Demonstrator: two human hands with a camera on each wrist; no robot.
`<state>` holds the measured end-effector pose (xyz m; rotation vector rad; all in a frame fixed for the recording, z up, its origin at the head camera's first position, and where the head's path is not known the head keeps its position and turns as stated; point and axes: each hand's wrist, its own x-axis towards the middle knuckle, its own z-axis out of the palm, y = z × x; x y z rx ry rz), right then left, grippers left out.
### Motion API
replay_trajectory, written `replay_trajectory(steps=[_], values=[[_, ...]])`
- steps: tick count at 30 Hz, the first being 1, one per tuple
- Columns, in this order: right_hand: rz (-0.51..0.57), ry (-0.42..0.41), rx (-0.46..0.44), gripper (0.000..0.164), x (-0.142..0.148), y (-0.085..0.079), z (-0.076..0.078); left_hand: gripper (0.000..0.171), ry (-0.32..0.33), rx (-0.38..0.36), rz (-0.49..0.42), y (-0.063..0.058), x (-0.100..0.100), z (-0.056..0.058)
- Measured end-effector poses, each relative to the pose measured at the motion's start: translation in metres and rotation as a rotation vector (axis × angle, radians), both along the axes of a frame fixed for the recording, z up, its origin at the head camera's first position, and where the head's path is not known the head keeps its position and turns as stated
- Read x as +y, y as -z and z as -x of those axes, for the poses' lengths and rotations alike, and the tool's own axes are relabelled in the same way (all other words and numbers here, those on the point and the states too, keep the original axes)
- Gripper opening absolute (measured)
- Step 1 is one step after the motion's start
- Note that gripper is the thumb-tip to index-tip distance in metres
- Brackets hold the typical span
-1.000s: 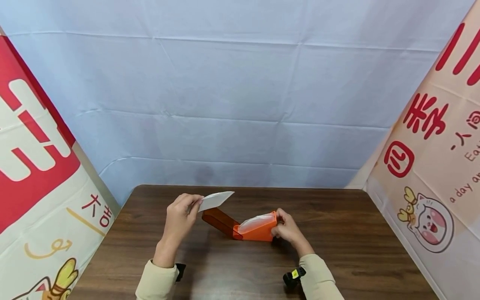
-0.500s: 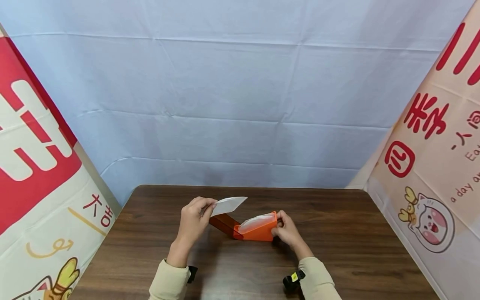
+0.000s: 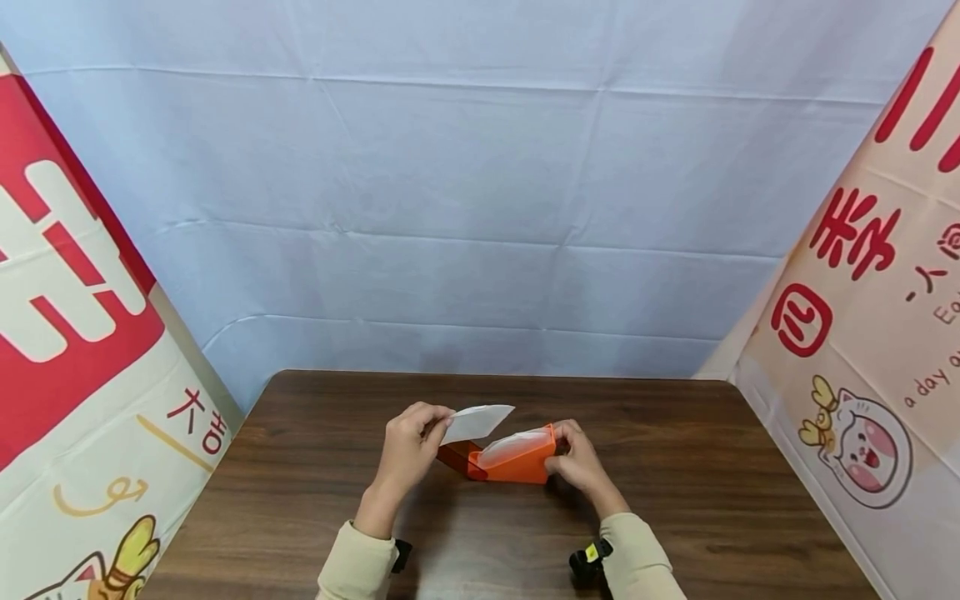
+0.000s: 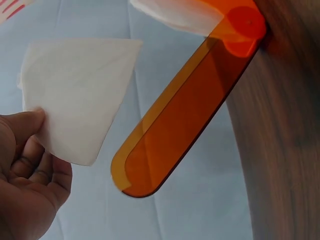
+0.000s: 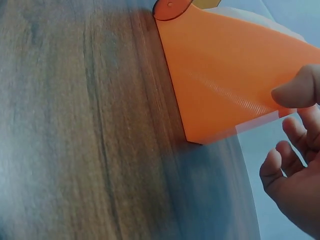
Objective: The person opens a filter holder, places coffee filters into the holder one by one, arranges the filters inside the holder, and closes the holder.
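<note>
My left hand (image 3: 408, 442) pinches a flat white coffee filter paper (image 3: 480, 422) by its left edge, thumb in front. The paper is wedge-shaped with one slanted side in the left wrist view. It hangs in the air over the lid, left of an orange filter box (image 3: 525, 468) standing on the table. White filter papers (image 3: 513, 445) show above the box's sloping top. Its see-through amber lid (image 4: 170, 120) is swung out leftward on a round hinge. My right hand (image 3: 583, 462) grips the box's tall right end, thumb (image 5: 295, 92) on the near side.
The dark wooden table (image 3: 675, 467) extends around the box. A pale blue cloth (image 3: 465, 208) hangs behind its far edge. Printed banners (image 3: 840, 333) stand on both sides. A black wrist camera (image 3: 588, 562) sits by the right cuff.
My left hand has moved right and a little downward with the filter paper, bringing it near the box and covering more of the lid. The right hand and box stay nearly in place.
</note>
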<state>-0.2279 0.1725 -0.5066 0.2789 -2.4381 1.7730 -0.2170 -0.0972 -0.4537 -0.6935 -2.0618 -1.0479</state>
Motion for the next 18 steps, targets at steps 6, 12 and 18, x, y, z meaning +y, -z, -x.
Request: replay_trajectory(steps=[6, 12, 18], values=[[-0.002, 0.045, -0.028, 0.033, 0.007, 0.026, 0.011, 0.012, 0.037, -0.02, -0.015, 0.007, 0.007, 0.0], [-0.006, 0.04, -0.043, 0.032, 0.009, 0.026, 0.011, 0.011, 0.061, -0.048, -0.036, 0.012, 0.014, 0.001], [-0.01, 0.032, -0.088, 0.031, 0.005, 0.007, 0.001, 0.011, 0.08, -0.102, -0.052, 0.014, 0.02, 0.0]])
